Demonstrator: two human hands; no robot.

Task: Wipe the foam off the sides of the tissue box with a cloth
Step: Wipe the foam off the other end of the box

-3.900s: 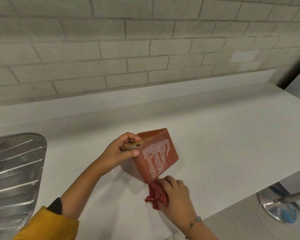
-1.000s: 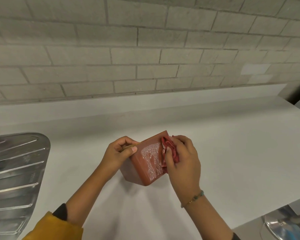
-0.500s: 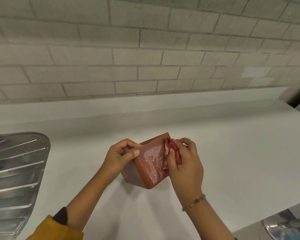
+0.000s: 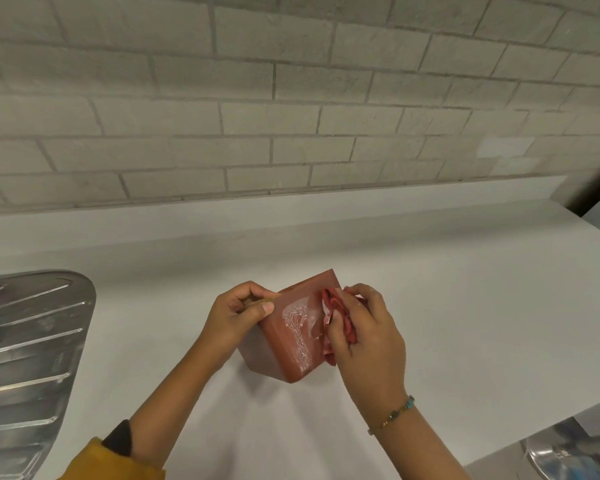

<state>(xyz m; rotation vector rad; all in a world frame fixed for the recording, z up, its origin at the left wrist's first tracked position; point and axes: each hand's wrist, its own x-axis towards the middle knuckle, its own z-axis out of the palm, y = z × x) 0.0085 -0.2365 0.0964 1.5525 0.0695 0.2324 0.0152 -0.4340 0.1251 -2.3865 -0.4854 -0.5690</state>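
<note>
**Foam partly cleared from one side of the tissue box**

The tissue box (image 4: 293, 336) sits tilted at the lower centre of the frame, on the white counter (image 4: 465, 306), one bottom corner down near the front edge. It is a reddish-brown box. No brand, label or legible writing shows on it or anywhere else in the frame.

The left hand (image 4: 238, 315) is closed on the box's upper left edge, thumb laid across the near face, fingers curled over the top. The right hand (image 4: 366, 336) is closed around a bunched red cloth (image 4: 336, 318) and presses it against the right part of the same near face.

White foam (image 4: 297, 323) covers the left and middle of that face in a branching patch, with a thin trail running down toward the lower corner. The strip of face directly beside the cloth looks smeared.

A beaded bracelet (image 4: 394, 415) circles the right wrist. A yellow sleeve (image 4: 115, 462) with a dark cuff shows at the lower left. A metal draining board (image 4: 25, 358) lies at the left edge, well apart from the box. A brick wall (image 4: 291, 98) fills the upper frame.

Compared with half a second ago, the foam patch is narrower on its right side, and the cloth sits slightly lower on the face. The left-hand grip is unchanged. About four seconds ago the cloth was at the box's lower corner, off the foam.
</note>
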